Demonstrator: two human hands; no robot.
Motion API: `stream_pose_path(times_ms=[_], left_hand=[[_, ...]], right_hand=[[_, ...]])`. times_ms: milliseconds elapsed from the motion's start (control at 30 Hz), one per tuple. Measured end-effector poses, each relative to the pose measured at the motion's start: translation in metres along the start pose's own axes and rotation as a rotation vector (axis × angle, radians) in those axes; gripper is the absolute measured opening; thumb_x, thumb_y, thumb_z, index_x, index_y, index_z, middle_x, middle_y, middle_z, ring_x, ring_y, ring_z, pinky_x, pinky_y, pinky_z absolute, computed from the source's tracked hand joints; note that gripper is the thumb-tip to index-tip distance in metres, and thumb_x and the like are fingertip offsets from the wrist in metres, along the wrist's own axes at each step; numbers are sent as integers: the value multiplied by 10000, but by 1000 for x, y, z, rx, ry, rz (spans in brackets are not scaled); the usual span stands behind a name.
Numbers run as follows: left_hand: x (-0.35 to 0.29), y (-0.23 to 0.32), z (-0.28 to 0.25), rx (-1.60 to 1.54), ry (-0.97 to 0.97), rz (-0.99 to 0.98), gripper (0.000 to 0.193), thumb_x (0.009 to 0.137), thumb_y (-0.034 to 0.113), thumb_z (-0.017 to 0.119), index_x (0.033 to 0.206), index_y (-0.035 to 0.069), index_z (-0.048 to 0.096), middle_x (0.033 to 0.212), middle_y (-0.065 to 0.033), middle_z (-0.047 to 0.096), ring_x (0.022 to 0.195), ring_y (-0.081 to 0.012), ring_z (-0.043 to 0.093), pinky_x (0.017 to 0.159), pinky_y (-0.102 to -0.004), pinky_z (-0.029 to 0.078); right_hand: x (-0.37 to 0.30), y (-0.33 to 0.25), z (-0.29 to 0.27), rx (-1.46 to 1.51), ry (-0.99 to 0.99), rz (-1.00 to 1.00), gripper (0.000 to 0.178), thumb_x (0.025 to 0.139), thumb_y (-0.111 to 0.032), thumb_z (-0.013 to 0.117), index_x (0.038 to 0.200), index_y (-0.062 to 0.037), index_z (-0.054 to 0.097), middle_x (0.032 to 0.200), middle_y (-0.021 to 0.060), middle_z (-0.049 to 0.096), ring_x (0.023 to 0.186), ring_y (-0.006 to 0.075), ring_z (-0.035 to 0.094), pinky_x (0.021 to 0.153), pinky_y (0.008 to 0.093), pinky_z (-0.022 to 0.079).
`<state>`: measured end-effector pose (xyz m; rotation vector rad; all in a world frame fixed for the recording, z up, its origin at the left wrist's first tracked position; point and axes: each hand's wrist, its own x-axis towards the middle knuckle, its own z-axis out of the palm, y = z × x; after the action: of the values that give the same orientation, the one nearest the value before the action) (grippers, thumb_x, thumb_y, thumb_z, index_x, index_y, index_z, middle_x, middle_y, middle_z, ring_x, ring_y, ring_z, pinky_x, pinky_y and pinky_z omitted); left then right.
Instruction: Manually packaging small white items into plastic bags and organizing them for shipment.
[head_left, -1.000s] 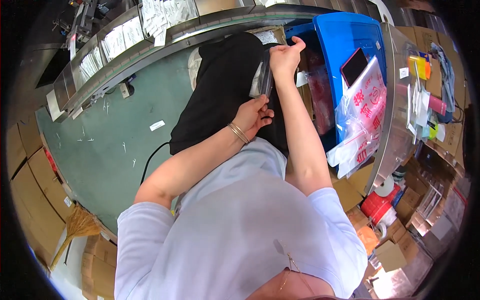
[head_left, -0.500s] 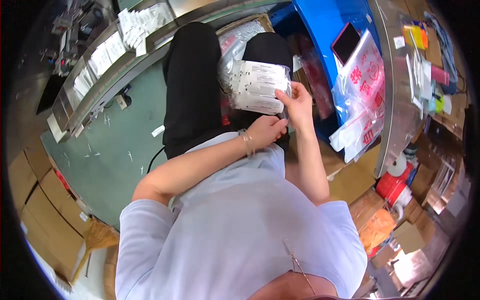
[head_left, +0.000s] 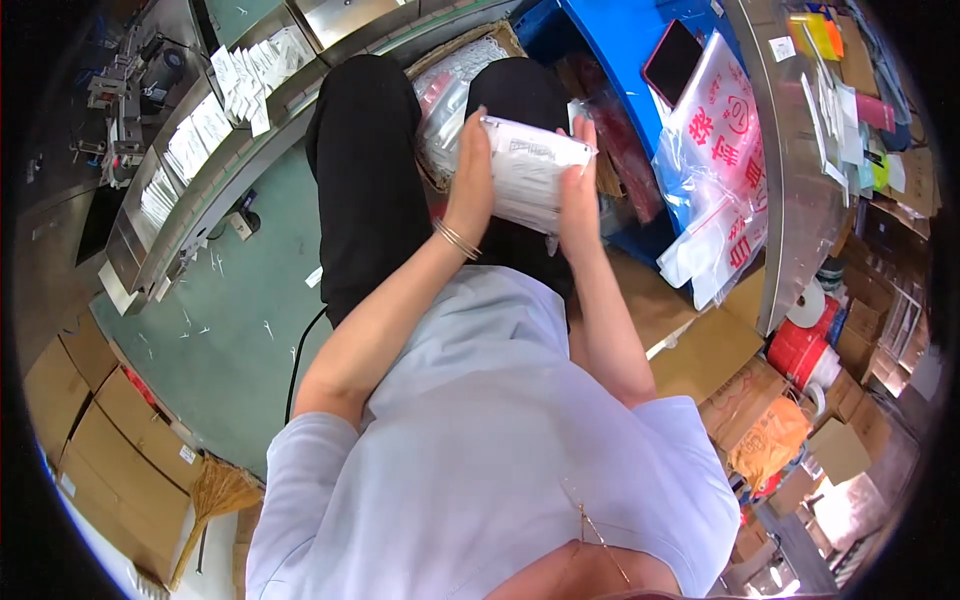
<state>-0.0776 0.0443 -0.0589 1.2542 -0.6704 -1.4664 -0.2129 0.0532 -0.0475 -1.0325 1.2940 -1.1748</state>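
Observation:
Above my lap I hold a clear plastic bag packed with white printed slips (head_left: 530, 180) between both palms. My left hand (head_left: 472, 185) lies along the bag's left side, its fingers straight and pointing away from me. Against the right side presses my right hand (head_left: 580, 200), with its thumb near the top corner and its fingers partly behind the bag. The bag now looks like a compact block, its printed face turned up. Just beyond it, between my knees, an open carton (head_left: 518, 40) contains clear plastic-wrapped items.
A curved metal counter (head_left: 330, 62) at the far left carries stacks of white slips (head_left: 262, 75). To the right stands a blue bin (head_left: 625, 55), with a phone (head_left: 673, 62) and red-printed plastic bags (head_left: 715, 150) on it. Cartons (head_left: 125, 480) and a broom (head_left: 225, 490) are at lower left.
My left hand has moved up from below the bag to its left side. My right hand has shifted its grip to the right side, and the slips look squeezed closer together.

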Motion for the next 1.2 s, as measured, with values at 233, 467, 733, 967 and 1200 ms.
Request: stream_pose_path(times_ms=[233,467,733,967,1200], left_hand=[[-27,16,0,135,-73,234,543,934,259,486,1359,-5,276,1293,-168,411,1176,-232,405,993,-316,313],[-24,22,-17,-26,-143,74,555,898,222,552,1341,-3,305,1273,-134,412,1138,-204,418,970,-304,333],[-25,7,-39,263,-65,15,517,903,251,527,1307,-21,355,1212,-146,463,1095,-226,469,961,-340,361],[-51,43,24,-316,-360,-387,623,942,494,285,1358,32,310,1332,-147,421,1168,-300,470,957,-418,399],[-101,15,94,207,-682,-431,529,957,387,378,1343,28,327,1274,-152,469,1077,-274,526,913,-370,430]], right_hand=[[0,-9,18,-19,-59,-89,516,958,-271,430,1368,-17,247,1286,133,417,1160,191,415,986,298,318],[-9,0,25,-11,43,-3,376,961,-217,428,1296,-57,367,1102,88,520,1009,122,489,896,281,389],[-22,11,50,-66,216,9,240,929,-185,468,1137,-68,490,1022,77,543,965,163,515,861,295,410],[-106,-28,-1,611,396,-22,572,786,-43,656,1304,-70,416,1128,88,527,1052,141,489,905,313,411],[-159,-58,-68,292,1085,-86,574,678,-30,746,1192,-19,490,1096,71,591,1017,154,552,878,336,453]])
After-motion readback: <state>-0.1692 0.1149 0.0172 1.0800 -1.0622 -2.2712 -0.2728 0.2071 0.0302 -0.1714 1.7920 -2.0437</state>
